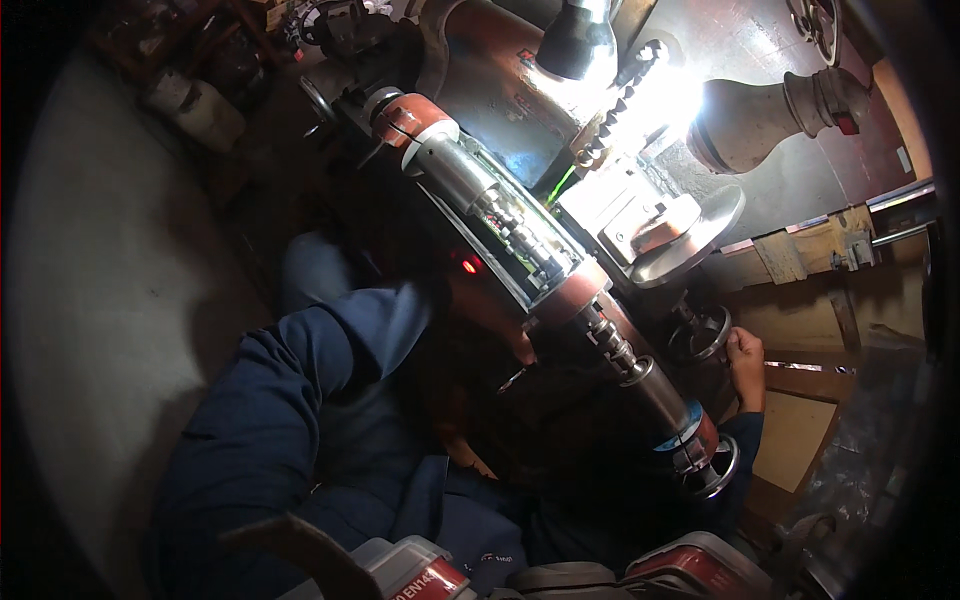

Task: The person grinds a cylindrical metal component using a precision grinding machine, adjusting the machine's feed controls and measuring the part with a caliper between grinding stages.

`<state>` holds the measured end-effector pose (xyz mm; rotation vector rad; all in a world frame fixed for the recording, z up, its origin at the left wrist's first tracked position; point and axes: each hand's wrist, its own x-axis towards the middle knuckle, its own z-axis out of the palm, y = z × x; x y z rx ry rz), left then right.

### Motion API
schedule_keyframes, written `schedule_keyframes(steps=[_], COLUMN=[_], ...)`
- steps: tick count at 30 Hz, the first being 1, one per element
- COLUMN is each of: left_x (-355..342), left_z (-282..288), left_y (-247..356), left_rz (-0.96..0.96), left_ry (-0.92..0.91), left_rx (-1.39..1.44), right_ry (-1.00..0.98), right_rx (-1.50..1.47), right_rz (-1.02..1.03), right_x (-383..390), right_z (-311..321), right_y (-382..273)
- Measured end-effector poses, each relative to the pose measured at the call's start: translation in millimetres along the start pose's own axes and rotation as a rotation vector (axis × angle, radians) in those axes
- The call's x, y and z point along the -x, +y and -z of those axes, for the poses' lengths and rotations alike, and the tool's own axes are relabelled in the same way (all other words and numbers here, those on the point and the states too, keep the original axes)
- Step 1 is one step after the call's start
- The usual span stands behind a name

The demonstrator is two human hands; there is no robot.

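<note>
At the right, my right hand (745,358) has its fingers curled round the rim of a metal handwheel (706,338) on a machine. A strip of bare skin shows in shadow low in the middle, probably my left hand (468,457); its fingers are hidden in the dark. Slanting across the machine is a long steel shaft (520,235) with several raised collars or lobes. It runs between two red-ended holders, the upper one (415,120) at the far left and the lower one (700,440) nearer me. A round metal disc (695,240) stands right of the shaft.
A black lamp (578,45) throws glaring light over the machine. A second handwheel (722,470) sits at its near end. Farther right is a grey bulb-shaped housing (755,125). My blue-clothed bent leg (300,370) is at left; red-and-clear mask filters (690,570) edge the bottom.
</note>
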<state>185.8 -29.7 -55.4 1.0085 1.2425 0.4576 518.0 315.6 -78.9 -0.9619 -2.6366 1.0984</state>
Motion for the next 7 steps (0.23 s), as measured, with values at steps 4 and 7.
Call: schedule_keyframes(steps=[4,7], left_x=[19,19], left_z=[1,0], left_y=[22,15], left_rz=[-0.189,-0.131], left_ry=[0.004,0.011], left_rx=[0.026,0.12], right_ry=[-0.033,-0.035], right_rx=[-0.043,-0.09], right_rz=[-0.061,-0.026], right_x=[17,20], right_z=[0,-15], right_y=[-2,4])
